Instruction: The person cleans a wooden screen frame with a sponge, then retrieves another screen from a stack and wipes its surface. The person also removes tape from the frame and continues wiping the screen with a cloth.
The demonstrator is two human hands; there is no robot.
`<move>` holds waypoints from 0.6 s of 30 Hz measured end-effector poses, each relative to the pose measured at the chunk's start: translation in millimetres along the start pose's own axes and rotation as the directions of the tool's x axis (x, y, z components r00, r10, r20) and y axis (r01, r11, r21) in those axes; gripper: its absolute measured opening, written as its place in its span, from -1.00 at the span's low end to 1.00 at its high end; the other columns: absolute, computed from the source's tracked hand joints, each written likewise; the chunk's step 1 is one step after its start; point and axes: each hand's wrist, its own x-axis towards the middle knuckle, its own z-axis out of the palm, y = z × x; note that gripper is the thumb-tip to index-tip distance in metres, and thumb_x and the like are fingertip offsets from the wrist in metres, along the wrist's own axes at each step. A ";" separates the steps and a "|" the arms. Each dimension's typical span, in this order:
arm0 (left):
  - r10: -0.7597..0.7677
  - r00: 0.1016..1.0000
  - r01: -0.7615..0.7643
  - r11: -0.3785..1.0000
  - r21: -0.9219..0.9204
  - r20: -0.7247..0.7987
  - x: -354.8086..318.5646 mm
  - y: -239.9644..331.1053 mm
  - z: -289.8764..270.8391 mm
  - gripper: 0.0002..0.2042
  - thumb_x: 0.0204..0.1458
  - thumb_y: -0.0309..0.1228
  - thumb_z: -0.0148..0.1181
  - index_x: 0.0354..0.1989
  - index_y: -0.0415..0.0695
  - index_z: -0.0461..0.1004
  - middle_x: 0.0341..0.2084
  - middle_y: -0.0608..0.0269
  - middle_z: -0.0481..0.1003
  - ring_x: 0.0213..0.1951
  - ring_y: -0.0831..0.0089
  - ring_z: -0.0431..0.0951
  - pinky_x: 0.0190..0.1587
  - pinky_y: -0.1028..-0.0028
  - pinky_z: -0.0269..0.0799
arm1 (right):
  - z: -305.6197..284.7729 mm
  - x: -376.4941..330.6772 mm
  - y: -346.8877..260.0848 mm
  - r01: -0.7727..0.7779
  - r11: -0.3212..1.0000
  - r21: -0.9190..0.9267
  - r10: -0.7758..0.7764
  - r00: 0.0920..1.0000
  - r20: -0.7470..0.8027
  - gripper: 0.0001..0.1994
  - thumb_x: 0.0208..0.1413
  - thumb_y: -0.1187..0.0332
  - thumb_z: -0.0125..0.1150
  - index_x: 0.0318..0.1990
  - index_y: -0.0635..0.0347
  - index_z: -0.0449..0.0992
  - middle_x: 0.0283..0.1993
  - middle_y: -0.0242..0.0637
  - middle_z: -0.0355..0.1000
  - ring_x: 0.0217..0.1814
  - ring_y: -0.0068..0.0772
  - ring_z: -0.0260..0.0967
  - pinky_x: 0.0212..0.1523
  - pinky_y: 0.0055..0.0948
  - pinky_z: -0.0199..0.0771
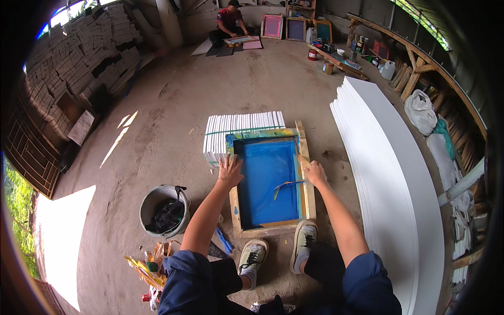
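Hands (230,170) on frame (310,184); rag-filled bucket (149,202) nearby

Blue-meshed wooden-framed printing screen (270,181) on floor; similar framed screens (295,29) against far wall.

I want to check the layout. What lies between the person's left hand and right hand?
In the head view, the blue mesh of the wooden screen frame lies between the left hand and right hand; a squeegee rests on it.
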 end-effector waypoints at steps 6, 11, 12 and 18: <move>-0.272 0.950 0.239 0.949 -0.206 -0.151 71.4 -4.8 59.2 -0.10 -0.14 -0.18 0.31 0.34 0.04 -0.15 0.30 0.09 -0.14 0.31 -0.04 -0.16 0.21 -0.23 -0.15 | 70.2 33.2 3.4 0.005 0.988 0.156 0.030 0.976 -0.215 -0.49 0.05 0.14 0.16 0.02 0.27 0.17 -0.01 0.13 0.25 0.03 0.13 0.30 -0.04 -0.07 0.38; -0.253 0.907 0.223 0.967 -0.125 -0.337 116.1 -25.6 75.8 -0.16 -0.10 -0.21 0.30 0.33 0.20 -0.12 0.30 0.20 -0.11 0.31 -0.04 -0.15 0.17 -0.32 -0.13 | 77.9 40.0 -7.0 -0.130 0.941 0.311 0.168 0.981 -0.097 -0.66 0.16 0.13 -0.01 -0.24 0.30 0.37 -0.26 0.04 0.44 -0.21 0.10 0.41 -0.16 -0.06 0.38; -0.260 0.907 0.230 0.965 -0.129 -0.331 124.2 -17.9 74.1 -0.22 -0.09 -0.21 0.29 0.30 0.19 -0.03 0.27 0.24 -0.02 0.29 -0.03 -0.08 0.17 -0.26 -0.05 | 79.2 41.6 2.1 -0.123 0.934 0.336 0.165 0.981 -0.099 -0.68 0.18 0.15 -0.04 -0.29 0.27 0.40 -0.30 0.00 0.47 -0.21 0.09 0.42 -0.17 -0.07 0.38; -0.247 0.903 0.198 0.966 -0.169 -0.353 134.3 -37.0 63.9 -0.30 -0.18 -0.24 0.35 0.20 0.09 0.18 0.13 0.27 0.16 0.11 0.10 0.12 0.07 0.06 0.22 | 50.0 37.1 -1.0 -0.135 0.908 0.396 0.171 0.984 -0.055 -0.67 0.23 0.17 -0.17 -0.37 0.17 0.47 -0.33 -0.13 0.49 -0.22 0.02 0.43 -0.22 -0.10 0.35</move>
